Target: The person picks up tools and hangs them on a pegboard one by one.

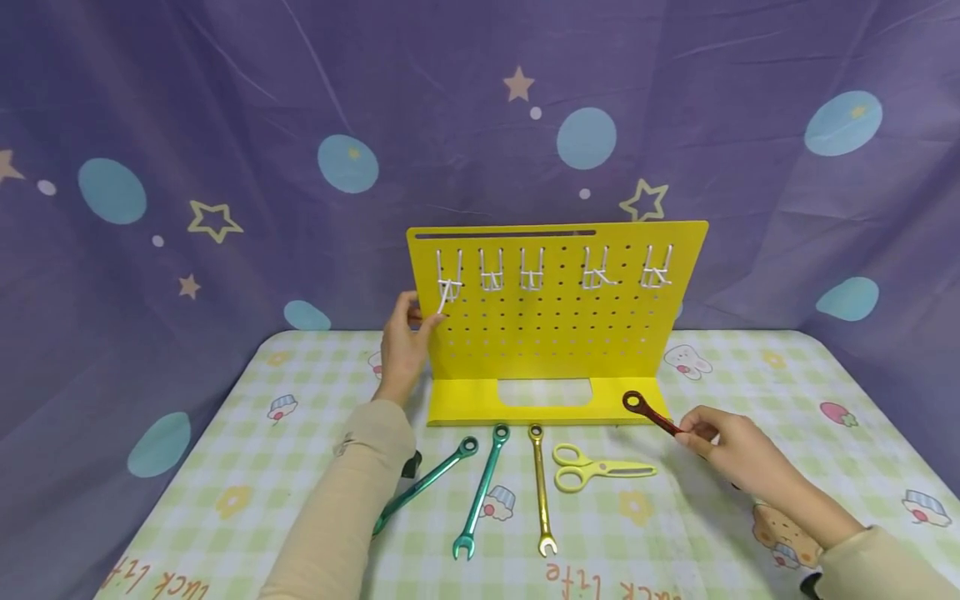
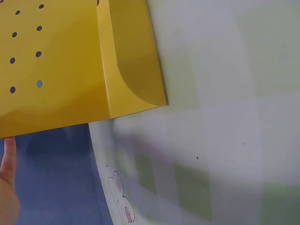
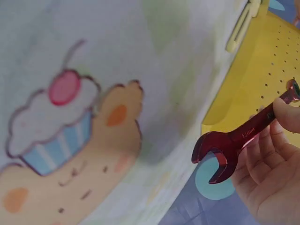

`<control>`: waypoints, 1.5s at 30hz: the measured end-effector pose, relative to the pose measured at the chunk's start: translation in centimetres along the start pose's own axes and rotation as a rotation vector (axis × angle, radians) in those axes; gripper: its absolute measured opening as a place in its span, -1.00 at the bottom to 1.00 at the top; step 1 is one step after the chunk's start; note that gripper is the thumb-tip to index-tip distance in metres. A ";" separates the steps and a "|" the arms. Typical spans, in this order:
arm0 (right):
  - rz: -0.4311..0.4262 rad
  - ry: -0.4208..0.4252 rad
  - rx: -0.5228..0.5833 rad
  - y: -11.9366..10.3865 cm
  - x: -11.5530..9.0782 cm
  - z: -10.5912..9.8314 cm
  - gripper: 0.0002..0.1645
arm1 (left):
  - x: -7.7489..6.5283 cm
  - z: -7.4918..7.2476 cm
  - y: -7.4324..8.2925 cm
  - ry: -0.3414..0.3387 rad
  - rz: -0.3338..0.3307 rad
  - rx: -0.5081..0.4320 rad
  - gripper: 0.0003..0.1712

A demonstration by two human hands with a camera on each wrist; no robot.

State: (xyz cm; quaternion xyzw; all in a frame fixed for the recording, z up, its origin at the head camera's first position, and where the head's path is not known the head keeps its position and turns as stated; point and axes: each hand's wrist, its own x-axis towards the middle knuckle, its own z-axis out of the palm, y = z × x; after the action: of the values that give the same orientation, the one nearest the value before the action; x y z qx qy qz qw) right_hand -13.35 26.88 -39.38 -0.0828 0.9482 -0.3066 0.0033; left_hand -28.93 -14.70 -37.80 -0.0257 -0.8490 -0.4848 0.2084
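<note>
My right hand [image 1: 753, 454] pinches a red combination wrench [image 3: 248, 131] by its shaft. The ring end points up and left toward the board, and the open jaw shows in the right wrist view. My left hand [image 1: 403, 350] grips the left edge of a yellow pegboard [image 1: 525, 333], thumb in front and fingers partly hidden behind. Just above that thumb is the leftmost white wire hook [image 1: 448, 287]. In front of the board lie a green wrench [image 1: 431, 479], partly covered by my left sleeve, a teal wrench [image 1: 483, 487] and a gold wrench [image 1: 541, 492].
Light yellow scissors [image 1: 618, 470] lie right of the gold wrench, handles to the left. Several more white hooks [image 1: 532, 279] line the board's upper part. A checked cloth [image 1: 300, 467] covers the table, and a purple curtain [image 1: 465, 100] hangs behind.
</note>
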 end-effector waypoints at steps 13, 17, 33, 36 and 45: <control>-0.041 0.201 0.037 -0.5 0.7 -1.4 -0.88 | 0.0 -0.1 0.1 0.003 0.000 0.004 -0.58; -0.055 0.266 0.053 -0.7 0.8 -1.7 -0.86 | -0.1 -0.1 0.1 -0.003 -0.008 0.005 -0.58; -0.038 0.381 0.205 -2.1 2.5 -3.7 -0.75 | -0.1 -0.1 0.1 -0.012 -0.030 -0.003 -0.61; -0.036 0.409 0.227 -2.5 2.8 -3.9 -0.74 | -0.1 0.0 0.1 -0.012 -0.027 -0.006 -0.61; 0.005 0.445 0.237 -3.1 3.8 -4.4 -0.69 | -0.1 -0.1 0.0 -0.003 -0.014 0.000 -0.60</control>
State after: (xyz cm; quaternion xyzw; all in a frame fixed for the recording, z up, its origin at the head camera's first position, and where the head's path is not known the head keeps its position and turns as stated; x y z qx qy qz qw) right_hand -16.85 26.40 -33.82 -0.0100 0.8833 -0.4263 -0.1951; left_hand -28.77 -14.71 -37.80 -0.0207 -0.8495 -0.4862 0.2037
